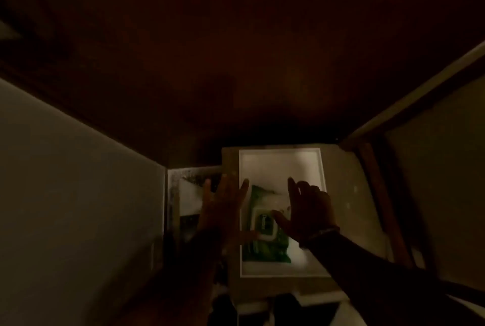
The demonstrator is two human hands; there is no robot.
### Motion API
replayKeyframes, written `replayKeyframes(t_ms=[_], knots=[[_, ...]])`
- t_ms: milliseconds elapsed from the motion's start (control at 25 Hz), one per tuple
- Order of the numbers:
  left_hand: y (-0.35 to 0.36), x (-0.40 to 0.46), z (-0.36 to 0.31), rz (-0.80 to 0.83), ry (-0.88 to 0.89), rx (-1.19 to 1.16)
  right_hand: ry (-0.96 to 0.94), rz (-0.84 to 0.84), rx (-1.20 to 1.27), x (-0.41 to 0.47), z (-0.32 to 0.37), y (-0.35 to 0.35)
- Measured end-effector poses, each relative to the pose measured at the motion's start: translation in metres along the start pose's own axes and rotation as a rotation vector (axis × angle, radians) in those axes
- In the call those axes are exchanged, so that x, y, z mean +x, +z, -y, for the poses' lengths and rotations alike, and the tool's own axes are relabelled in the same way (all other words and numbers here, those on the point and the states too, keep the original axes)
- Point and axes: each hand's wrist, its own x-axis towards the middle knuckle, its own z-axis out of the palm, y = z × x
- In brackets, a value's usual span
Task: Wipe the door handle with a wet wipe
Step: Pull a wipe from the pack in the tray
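Item: wipes pack (265, 231), green soft plastic with a pale rectangular flap lid, lying on a white tray (280, 165).
Left hand (223, 205): fingers spread, empty, just left of the pack.
Right hand (307, 210): fingers spread, empty, over the pack, thumb near the lid.
Step, judged: getting a wipe. Next calls for lifting the lid.
Door handle: not visible; scene dim.

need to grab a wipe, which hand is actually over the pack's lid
The right hand: its thumb reaches across the white flip lid of the green wipes pack. The left hand sits beside the pack's left edge, off the lid.
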Motion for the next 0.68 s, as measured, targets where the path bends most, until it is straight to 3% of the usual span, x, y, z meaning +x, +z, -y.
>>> replayKeyframes(t_ms=[80, 160, 280, 560, 680], knots=[[0.044, 0.01, 0.005, 0.044, 0.086, 0.02, 0.124, 0.2, 0.186, 0.013, 0.002, 0.045], [0.074, 0.018, 0.012, 0.077, 0.131, 0.066, 0.268, 0.295, 0.464, 0.021, 0.005, 0.073], [0.095, 0.024, 0.015, 0.035, 0.172, 0.078, 0.377, 0.244, 0.691, 0.022, 0.018, 0.11], [0.098, 0.019, 0.017, 0.011, 0.159, 0.09, 0.558, 0.088, 0.643, 0.025, 0.057, 0.129], [0.097, 0.022, 0.016, 0.029, 0.153, 0.06, 0.617, 0.122, 0.546, 0.031, 0.066, 0.127]])
